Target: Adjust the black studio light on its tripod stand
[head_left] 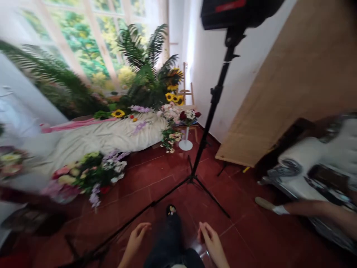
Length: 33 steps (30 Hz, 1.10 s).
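My left hand hangs at the bottom of the view, left of my dark trousers. Its fingers curl loosely and nothing shows in them. On the other side of my legs is my right hand, its fingers bent and a little apart, also with nothing visible in it. A black shoe with a small pattern points forward between the two hands. Nearest to my hands stands a black tripod, one leg reaching toward the lower left, its pole rising to a dark lamp head.
Flower bunches lie before a cloth-covered bed. Beyond are palm fronds, sunflowers and a white stand. A large brown board leans right, near a white sofa and another person's leg.
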### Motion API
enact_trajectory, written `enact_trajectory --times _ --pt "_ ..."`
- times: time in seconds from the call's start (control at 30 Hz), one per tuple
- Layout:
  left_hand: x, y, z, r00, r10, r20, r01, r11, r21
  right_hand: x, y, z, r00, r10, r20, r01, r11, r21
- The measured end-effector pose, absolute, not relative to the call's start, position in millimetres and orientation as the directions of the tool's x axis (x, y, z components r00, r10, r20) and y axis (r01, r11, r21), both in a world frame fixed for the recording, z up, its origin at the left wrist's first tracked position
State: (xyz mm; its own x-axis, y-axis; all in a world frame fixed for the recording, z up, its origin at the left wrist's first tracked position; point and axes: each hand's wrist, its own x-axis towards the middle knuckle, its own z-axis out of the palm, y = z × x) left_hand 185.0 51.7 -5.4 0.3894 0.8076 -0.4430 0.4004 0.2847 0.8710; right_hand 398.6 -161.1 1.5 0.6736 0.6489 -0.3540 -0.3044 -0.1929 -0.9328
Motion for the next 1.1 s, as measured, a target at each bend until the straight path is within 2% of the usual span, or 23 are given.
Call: enact_trajectory --times 0.13,0.23,0.33,0.43,0.57,0.67,0.73,0.83,0.9,1.0,1.1 --pt "68.2 30.3 24.0 0.235 0.89 -0.39 0.329 0.305 0.894 347.6 -179.3 2.8 0.529 0.744 -0.408 -0.302 -0.284 -0.91" --pt "20.1 32.0 32.0 0.041 0.956 -0.291 0.308 0.265 0.914 320.8 -161.2 -3.3 0.384 0.845 -0.372 -0.147 -0.341 -0.928" --pt "-4.4 39.3 23.9 -0.089 0.975 -0.206 0.299 0.223 0.928 285.3 -113.7 5.3 0.221 0.931 -0.291 0.04 -0.307 -0.951" --pt "-22.6 45.0 12.7 -0.079 0.986 -0.15 0.321 0.167 0.932 233.5 -55.1 32.5 -0.022 0.982 -0.187 0.193 -0.179 -0.965" --pt "-71.6 56.3 15.2 -0.122 0.991 -0.063 0.375 0.105 0.921 153.2 14.0 67.5 -0.307 0.95 -0.055 0.318 0.048 -0.947" --pt "-137.3 75.9 30.1 -0.329 0.944 0.028 0.358 0.097 0.929 93.5 60.9 76.3 -0.484 0.875 0.013 0.358 0.212 -0.909" --pt "-187.1 95.3 42.7 -0.525 0.84 0.135 0.351 0.07 0.934 52.5 94.7 76.0 -0.587 0.809 0.037 0.38 0.316 -0.869" --pt "-250.9 131.8 60.0 -0.665 0.678 0.313 0.407 -0.022 0.913 -15.1 153.0 74.6 -0.714 0.697 0.066 0.407 0.489 -0.772" --pt "-277.4 157.5 66.9 -0.63 0.685 0.367 0.411 -0.107 0.905 -63.7 194.9 76.5 -0.773 0.629 0.079 0.438 0.62 -0.651" --pt "-293.5 190.1 66.1 -0.534 0.791 0.299 0.266 -0.178 0.947 -133.6 252.5 84.2 -0.822 0.569 0.034 0.506 0.755 -0.418" --pt "-295.4 208.1 54.3 -0.525 0.825 0.208 0.13 -0.163 0.978 -187.6 294.3 92.9 -0.861 0.479 -0.169 0.505 0.844 -0.181"
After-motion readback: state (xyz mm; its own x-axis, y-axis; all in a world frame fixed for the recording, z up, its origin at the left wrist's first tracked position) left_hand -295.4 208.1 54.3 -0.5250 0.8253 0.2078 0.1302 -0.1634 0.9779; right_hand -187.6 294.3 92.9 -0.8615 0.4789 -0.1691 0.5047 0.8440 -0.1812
